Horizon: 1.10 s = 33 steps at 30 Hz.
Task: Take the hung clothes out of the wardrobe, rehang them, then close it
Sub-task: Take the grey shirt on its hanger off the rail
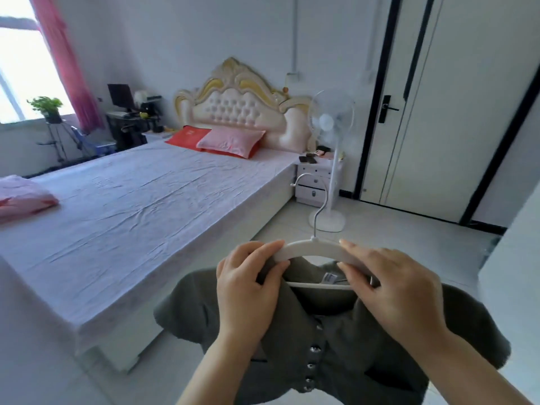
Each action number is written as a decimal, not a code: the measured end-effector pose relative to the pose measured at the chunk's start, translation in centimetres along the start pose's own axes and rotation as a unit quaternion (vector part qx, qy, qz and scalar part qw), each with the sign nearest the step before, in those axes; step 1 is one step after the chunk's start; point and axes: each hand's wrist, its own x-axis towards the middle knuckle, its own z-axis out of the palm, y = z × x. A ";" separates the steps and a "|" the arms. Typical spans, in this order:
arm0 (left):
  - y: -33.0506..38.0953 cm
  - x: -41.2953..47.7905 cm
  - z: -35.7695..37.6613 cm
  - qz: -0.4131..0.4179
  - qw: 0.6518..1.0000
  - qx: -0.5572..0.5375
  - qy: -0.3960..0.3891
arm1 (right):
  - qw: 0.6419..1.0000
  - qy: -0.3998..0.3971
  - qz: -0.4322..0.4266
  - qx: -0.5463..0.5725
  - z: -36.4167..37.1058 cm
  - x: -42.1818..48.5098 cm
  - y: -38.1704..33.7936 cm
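One garment, one hanger, two hands. The top [350, 346] is a dark grey-green knit with short sleeves, a collar and a row of shiny buttons [314, 349] down the front. At least four show, but blur hides the exact count. A small label sits inside the neck.

It hangs on a white hanger [309, 248] with a metal hook, held in the air over the floor just off the bed's [131, 217] near corner. The left hand [248, 285] has its grip closed round the hanger's left shoulder, fingers curled over cloth and plastic. The right hand [391, 285] pinches the right shoulder between thumb and fingers.

Two pillows, one red [187, 137] and one pink [230, 140], lie at the bed's head edge. One standing fan [330, 121] is beside it.
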 end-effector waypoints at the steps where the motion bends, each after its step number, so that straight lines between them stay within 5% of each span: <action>1: -1.7 0.7 -1.1 -0.003 1.000 0.012 0.010 | 1.000 0.000 -0.007 0.009 2.0 0.9 -1.1; 21: -27.6 11.8 -10.9 -0.186 0.932 0.255 0.180 | 0.939 -0.075 -0.127 0.311 37.6 18.2 -14.0; 33: -45.5 20.4 -14.6 -0.228 0.892 0.307 0.240 | 0.912 -0.112 -0.166 0.357 58.2 27.7 -22.2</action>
